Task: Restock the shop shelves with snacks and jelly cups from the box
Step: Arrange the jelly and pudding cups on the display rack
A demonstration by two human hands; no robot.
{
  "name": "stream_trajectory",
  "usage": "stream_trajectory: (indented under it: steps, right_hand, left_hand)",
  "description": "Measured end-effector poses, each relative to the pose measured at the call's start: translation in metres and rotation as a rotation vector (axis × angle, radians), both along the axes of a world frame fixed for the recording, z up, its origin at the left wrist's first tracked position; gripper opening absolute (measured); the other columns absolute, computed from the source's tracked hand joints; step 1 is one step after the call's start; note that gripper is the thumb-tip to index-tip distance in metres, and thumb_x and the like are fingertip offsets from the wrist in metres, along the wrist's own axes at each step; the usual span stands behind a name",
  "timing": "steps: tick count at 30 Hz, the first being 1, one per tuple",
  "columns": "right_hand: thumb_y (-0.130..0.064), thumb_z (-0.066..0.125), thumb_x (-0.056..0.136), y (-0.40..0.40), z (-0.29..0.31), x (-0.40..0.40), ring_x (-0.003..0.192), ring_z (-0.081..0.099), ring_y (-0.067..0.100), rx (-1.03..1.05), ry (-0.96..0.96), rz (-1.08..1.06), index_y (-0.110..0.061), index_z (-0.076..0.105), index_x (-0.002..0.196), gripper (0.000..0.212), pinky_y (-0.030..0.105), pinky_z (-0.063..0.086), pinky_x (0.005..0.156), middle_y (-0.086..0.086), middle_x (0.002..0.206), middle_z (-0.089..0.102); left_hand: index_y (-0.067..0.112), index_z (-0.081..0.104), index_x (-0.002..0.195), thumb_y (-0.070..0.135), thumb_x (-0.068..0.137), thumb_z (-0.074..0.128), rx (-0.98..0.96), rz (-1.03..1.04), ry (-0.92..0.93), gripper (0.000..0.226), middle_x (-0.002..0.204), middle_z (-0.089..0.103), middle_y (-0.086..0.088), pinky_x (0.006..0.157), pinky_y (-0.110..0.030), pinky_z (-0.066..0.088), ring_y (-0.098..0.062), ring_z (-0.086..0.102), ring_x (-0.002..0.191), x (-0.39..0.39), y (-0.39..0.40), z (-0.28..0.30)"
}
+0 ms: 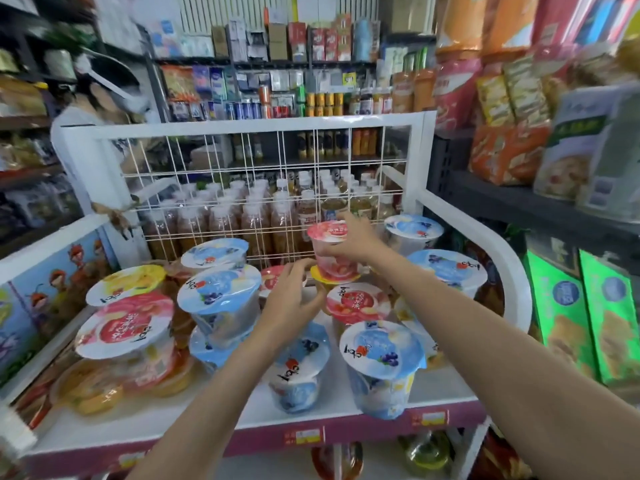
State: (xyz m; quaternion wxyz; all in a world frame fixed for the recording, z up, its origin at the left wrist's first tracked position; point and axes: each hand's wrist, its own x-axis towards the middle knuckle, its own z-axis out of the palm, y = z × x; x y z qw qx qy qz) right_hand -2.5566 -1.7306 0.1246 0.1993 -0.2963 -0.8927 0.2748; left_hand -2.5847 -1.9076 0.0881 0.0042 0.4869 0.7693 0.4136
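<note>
A white display shelf [450, 396] carries several jelly cups with blue, pink and yellow lids. My right hand [349, 239] grips a pink-lidded jelly cup [329, 237] near the back of the shelf, stacked on a yellow-lidded cup [327, 277]. My left hand [294, 299] reaches in just below and to the left, its fingers curled near the yellow-lidded cup; contact is unclear. A blue-lidded cup [382, 355] stands at the front right, another blue-lidded cup [220, 289] is stacked at the centre left. The box is not in view.
A white wire grid [263, 188] backs the shelf, with bottled drinks [256, 220] behind it. Green boxes [588, 313] and snack bags [505, 154] fill dark shelves on the right. More stocked shelves stand at the back and left. Price labels [306, 436] line the front edge.
</note>
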Motion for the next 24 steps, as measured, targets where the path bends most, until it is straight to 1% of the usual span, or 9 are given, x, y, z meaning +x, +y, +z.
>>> stream_trajectory:
  steps: [3,5,7,11,13,15,17,20,24]
  right_hand:
    - [-0.043,0.076,0.071,0.005,-0.005,-0.010,0.128,0.036,0.034,-0.020,0.039,-0.029,-0.016,0.033,0.138,0.084,0.041,0.034,0.104,0.018,0.143,0.026]
    - [-0.042,0.076,0.071,0.005,-0.007,-0.013,0.114,0.043,0.027,-0.001,0.070,-0.028,-0.016,0.040,0.127,0.072,0.033,0.037,0.095,0.015,0.132,0.033]
    - [-0.041,0.078,0.070,0.006,-0.007,-0.016,0.105,0.043,0.023,-0.022,0.109,-0.004,-0.018,0.043,0.120,0.066,0.029,0.036,0.086,0.013,0.127,0.037]
    - [-0.041,0.079,0.069,0.004,0.002,-0.031,0.115,0.044,0.023,-0.115,0.149,0.120,-0.018,0.043,0.122,0.067,0.029,0.036,0.085,0.009,0.132,0.042]
    - [-0.041,0.078,0.070,-0.006,0.002,-0.044,0.117,0.042,0.023,-0.099,0.117,0.199,-0.016,0.040,0.127,0.073,0.030,0.037,0.088,0.009,0.133,0.040]
    - [-0.042,0.078,0.070,-0.015,-0.004,-0.057,0.119,0.041,0.024,-0.046,0.080,0.240,-0.013,0.038,0.130,0.078,0.032,0.036,0.094,0.011,0.133,0.039]
    - [-0.044,0.077,0.071,-0.021,-0.008,-0.065,0.120,0.040,0.026,-0.026,0.057,0.277,-0.011,0.038,0.130,0.078,0.032,0.035,0.096,0.013,0.133,0.037]
    - [-0.044,0.075,0.073,-0.020,-0.007,-0.068,0.122,0.040,0.028,-0.042,0.013,0.340,-0.013,0.037,0.134,0.078,0.033,0.035,0.097,0.013,0.135,0.033]
    - [-0.048,0.067,0.080,-0.018,0.000,-0.056,0.131,0.032,0.028,-0.154,-0.132,0.453,-0.019,0.028,0.142,0.079,0.040,0.032,0.107,0.010,0.145,0.026]
  left_hand:
    - [0.018,0.038,0.134,0.029,0.090,0.056,-0.022,0.043,-0.031,0.050,0.136,0.042,0.000,0.092,-0.023,0.034,-0.014,0.042,0.121,-0.010,0.004,-0.002]
    - [0.014,0.038,0.136,0.024,0.088,0.059,-0.034,0.106,-0.038,0.053,0.138,0.042,-0.005,0.096,-0.025,0.034,-0.019,0.042,0.124,-0.017,0.005,-0.006]
    - [0.010,0.039,0.134,0.022,0.087,0.060,-0.073,0.170,-0.043,0.054,0.136,0.044,-0.010,0.099,-0.030,0.035,-0.023,0.042,0.124,-0.023,0.008,-0.011]
    - [0.007,0.043,0.129,0.031,0.087,0.054,-0.216,0.180,-0.094,0.049,0.131,0.045,-0.013,0.103,-0.036,0.031,-0.026,0.036,0.126,-0.022,0.009,-0.017]
    - [0.006,0.045,0.124,0.037,0.080,0.049,-0.219,0.197,-0.100,0.054,0.128,0.045,-0.015,0.105,-0.040,0.031,-0.030,0.036,0.124,-0.022,0.008,-0.017]
    - [0.005,0.045,0.122,0.032,0.080,0.053,-0.189,0.215,-0.121,0.050,0.125,0.047,-0.016,0.102,-0.045,0.035,-0.031,0.040,0.121,-0.023,0.008,-0.016]
    - [0.007,0.043,0.125,0.023,0.084,0.057,-0.169,0.208,-0.138,0.045,0.126,0.047,-0.014,0.101,-0.044,0.036,-0.029,0.041,0.120,-0.023,0.007,-0.016]
    - [0.009,0.040,0.130,0.022,0.087,0.058,-0.150,0.202,-0.124,0.049,0.131,0.043,-0.011,0.104,-0.037,0.033,-0.025,0.039,0.125,-0.021,0.003,-0.019]
    - [0.008,0.040,0.133,0.022,0.086,0.060,-0.116,0.202,-0.114,0.052,0.133,0.041,-0.012,0.107,-0.035,0.030,-0.025,0.037,0.128,-0.021,0.001,-0.023]
